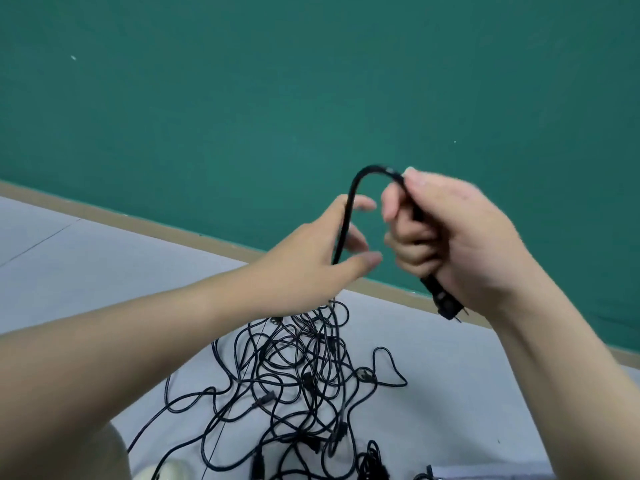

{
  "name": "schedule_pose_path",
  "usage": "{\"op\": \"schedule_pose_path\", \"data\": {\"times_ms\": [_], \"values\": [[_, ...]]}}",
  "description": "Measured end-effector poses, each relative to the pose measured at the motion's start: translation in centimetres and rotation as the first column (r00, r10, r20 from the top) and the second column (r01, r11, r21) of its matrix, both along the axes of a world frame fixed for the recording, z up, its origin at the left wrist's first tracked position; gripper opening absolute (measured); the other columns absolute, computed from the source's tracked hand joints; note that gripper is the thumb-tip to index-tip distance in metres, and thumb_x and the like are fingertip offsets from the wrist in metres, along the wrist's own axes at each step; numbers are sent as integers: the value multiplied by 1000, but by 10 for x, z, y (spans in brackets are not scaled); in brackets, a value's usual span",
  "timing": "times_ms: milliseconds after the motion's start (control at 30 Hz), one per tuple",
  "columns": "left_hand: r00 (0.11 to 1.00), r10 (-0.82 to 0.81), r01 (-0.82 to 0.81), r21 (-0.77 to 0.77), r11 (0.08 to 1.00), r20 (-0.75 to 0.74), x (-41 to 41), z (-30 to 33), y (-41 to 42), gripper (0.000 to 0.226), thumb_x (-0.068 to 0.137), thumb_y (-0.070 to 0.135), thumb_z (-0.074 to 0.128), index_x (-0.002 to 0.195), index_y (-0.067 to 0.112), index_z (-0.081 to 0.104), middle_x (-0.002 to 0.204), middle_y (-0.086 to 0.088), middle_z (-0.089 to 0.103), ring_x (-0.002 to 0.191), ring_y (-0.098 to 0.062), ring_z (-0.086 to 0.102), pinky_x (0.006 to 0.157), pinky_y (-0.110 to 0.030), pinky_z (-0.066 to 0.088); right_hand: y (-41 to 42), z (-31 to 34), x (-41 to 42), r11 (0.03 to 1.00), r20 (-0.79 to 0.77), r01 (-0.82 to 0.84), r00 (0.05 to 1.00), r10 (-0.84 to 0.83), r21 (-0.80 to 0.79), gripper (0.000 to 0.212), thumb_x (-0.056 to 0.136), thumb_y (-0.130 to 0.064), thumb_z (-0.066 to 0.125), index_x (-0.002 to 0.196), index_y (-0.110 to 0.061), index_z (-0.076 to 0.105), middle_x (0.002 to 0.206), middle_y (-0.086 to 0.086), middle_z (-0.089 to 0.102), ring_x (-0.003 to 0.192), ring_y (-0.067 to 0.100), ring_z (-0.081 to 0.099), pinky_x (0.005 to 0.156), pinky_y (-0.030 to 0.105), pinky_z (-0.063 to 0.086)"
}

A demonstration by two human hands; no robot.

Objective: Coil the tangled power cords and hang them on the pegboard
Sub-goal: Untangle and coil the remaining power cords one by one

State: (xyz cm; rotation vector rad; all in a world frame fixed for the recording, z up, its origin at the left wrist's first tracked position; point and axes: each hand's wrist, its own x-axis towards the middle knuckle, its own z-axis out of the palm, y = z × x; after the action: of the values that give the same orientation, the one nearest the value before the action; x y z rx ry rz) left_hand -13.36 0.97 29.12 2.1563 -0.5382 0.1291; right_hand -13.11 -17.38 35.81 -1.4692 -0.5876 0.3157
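Observation:
I hold one black power cord (349, 209) up in front of the green wall. My right hand (450, 244) grips its plug end in a fist, and the plug (445, 301) with its metal pins sticks out below that fist. From the fist the cord arches up and over to my left hand (322, 258), where it runs down through the loosely curved fingers and thumb. Below, the cord drops into a tangled heap of black cords (304, 382) on the pale grey floor. No pegboard is in view.
A tan skirting strip (138, 220) runs along the foot of the green wall (311, 81). The pale grey floor (86, 271) spreads to the left of the heap. More dark cord ends (372, 462) lie at the bottom edge, and a pale shoe tip (166, 471) shows at the lower left.

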Motion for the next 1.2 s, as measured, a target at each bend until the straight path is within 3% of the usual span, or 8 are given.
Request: {"op": "schedule_pose_path", "data": {"times_ms": [33, 133, 333, 500, 667, 833, 1000, 1200], "values": [[997, -42, 39, -42, 998, -64, -3, 2, -3, 27, 104, 44, 53, 124, 25, 52, 93, 7, 76, 97, -18, 70, 95, -44, 52, -2, 4, -1, 996, 8, 25, 1000, -25, 83, 33, 103, -33, 45, 78, -17, 60, 62, -4, 18, 49, 7, 12, 47, 17, 9], [965, -152, 123, -147, 982, -211, -12, 4, -8, 45, 112, 42, 33, 92, 13, 61, 56, 3, 56, 58, -20, 59, 69, -38, 51, -12, 13, 0, 949, 1, 172, 984, -179, 265, 30, 108, -30, 41, 86, -20, 60, 67, -4, 19, 48, 6, 16, 42, 20, 10], [972, -51, -20, -292, 956, -231, -10, 2, -14, 47, 111, 41, 29, 83, 12, 54, 48, 13, 37, 45, -9, 29, 46, -23, 26, 3, -30, 17, 932, -143, 305, 949, -281, 195, 41, 110, -44, 34, 111, -17, 64, 75, 4, 58, 53, 14, 48, 43, 22, 38], [964, -11, -58, -251, 966, -266, -4, 8, -14, 51, 113, 36, 27, 76, 9, 50, 39, 10, 35, 35, -7, 28, 43, -23, 23, 21, -60, 16, 936, -75, 334, 936, -343, -113, 52, 110, -49, 32, 121, -15, 69, 70, 11, 65, 54, 21, 56, 49, 29, 45], [951, 10, -50, -124, 991, -309, 4, 11, -9, 50, 113, 33, 27, 76, 10, 50, 38, 12, 38, 35, -4, 29, 38, -15, 24, 29, -63, 13, 933, -26, 349, 936, -352, -88, 41, 112, -39, 37, 110, -14, 68, 67, 12, 58, 57, 22, 48, 53, 27, 37], [934, 15, 18, 90, 996, -357, 2, 3, -15, 50, 113, 38, 29, 73, 16, 50, 50, 15, 52, 46, 3, 46, 48, -15, 35, 38, -72, 10, 917, -44, 381, 920, -388, -114, 43, 112, -38, 33, 102, -13, 66, 98, 9, 78, 66, 15, 64, 52, 23, 46], [914, -31, 160, 289, 944, -405, 0, -6, -13, 53, 106, 54, 39, 82, 15, 65, 69, 0, 56, 57, -17, 50, 58, -28, 40, 28, -55, 22, 946, -253, 312, 925, -283, 83, 37, 112, -37, 34, 83, -16, 44, 63, 1, 47, 60, 20, 58, 57, 26, 50], [904, -24, 179, 327, 928, -427, 10, 2, 11, 62, 100, 70, 37, 76, 20, 63, 65, -4, 44, 54, -19, 41, 58, -30, 35, -15, -42, 47, 848, -594, 435, 782, -189, 303, 31, 109, -34, 43, 83, -18, 50, 60, -10, 29, 42, 5, 32, 49, 17, 44]]}}
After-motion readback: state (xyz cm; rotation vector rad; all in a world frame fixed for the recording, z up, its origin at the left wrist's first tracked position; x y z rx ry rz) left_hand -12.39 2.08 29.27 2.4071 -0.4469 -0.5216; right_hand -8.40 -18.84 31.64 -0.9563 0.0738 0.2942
